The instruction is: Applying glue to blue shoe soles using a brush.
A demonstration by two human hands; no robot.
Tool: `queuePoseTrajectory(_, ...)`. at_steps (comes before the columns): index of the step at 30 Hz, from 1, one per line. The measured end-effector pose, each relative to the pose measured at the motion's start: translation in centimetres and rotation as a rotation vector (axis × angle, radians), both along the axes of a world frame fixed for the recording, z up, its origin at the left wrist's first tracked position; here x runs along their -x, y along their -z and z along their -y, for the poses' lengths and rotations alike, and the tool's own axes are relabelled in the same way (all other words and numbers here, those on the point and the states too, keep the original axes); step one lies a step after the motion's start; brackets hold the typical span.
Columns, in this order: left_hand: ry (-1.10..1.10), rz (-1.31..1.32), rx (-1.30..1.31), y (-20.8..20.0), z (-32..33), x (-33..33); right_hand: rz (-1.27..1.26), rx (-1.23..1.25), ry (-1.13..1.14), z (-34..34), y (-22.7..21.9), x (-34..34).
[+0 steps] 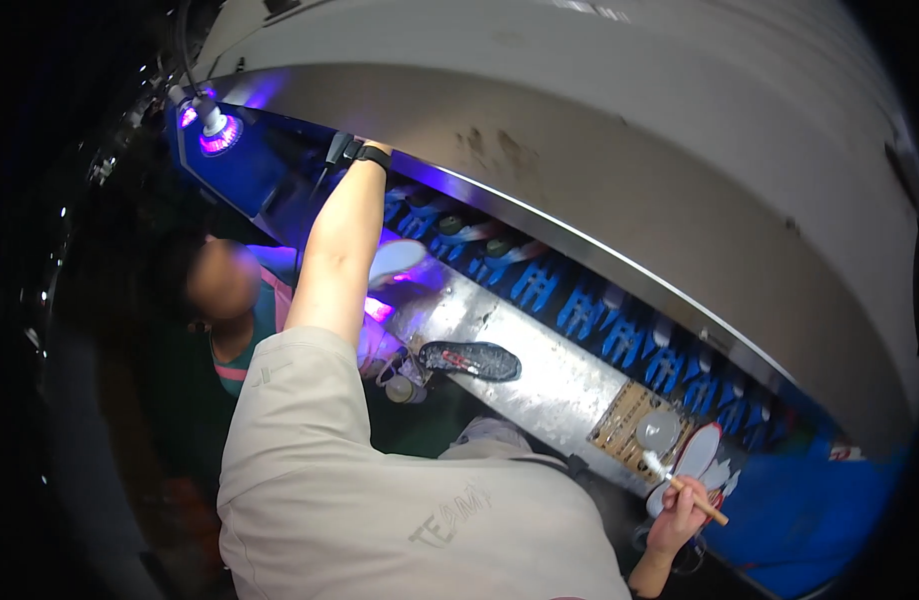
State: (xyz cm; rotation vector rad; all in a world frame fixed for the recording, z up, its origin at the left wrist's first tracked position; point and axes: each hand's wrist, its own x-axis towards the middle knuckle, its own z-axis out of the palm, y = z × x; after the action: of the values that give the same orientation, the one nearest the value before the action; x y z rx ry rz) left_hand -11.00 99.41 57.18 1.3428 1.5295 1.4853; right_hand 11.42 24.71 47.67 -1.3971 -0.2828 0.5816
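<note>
At 4 o'clock, right hand (680, 515) gripped brush (683, 487) over white insole (702, 450), coating apparently unfinished; left hand (378, 148) raised at hood edge (580, 235), grip hidden; black sole (470, 360) waited on counter (550, 385).

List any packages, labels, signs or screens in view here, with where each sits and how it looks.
No packages or screens show.
Printed strip: a dark band under the grey hood, running down to the right, with repeated blue marks.
Patterned mat: a tan rectangle with a dotted grid, on the steel bench beside the white shoe sole.
Shirt print: grey lettering on the beige back.
</note>
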Motion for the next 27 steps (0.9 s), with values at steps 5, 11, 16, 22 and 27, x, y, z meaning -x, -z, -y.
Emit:
queuePoseTrajectory(5,-0.192,-0.402,0.009,1.5,-1.6,1.4,0.262,0.231,-0.058,0.2,1.3,-0.9)
queuePoseTrajectory(11,-0.260,-0.145,-0.180,1.8,3.0,-1.2,0.989,0.360,-0.233,-1.4,0.8,-1.7)
queuePoseTrajectory(16,-0.217,-0.315,-0.706,0.2,14.5,-2.2,0.705,0.439,-0.260,-2.1,1.2,-2.7)
queuePoseTrajectory(22,-0.044,-0.001,-0.657,-1.4,26.9,-1.6,0.332,0.508,-0.299,-2.0,1.7,-4.1)
queuePoseTrajectory(27,0.700,0.499,-0.255,2.0,35.5,-3.3,0.331,0.464,-0.287,-1.0,4.5,-5.6)
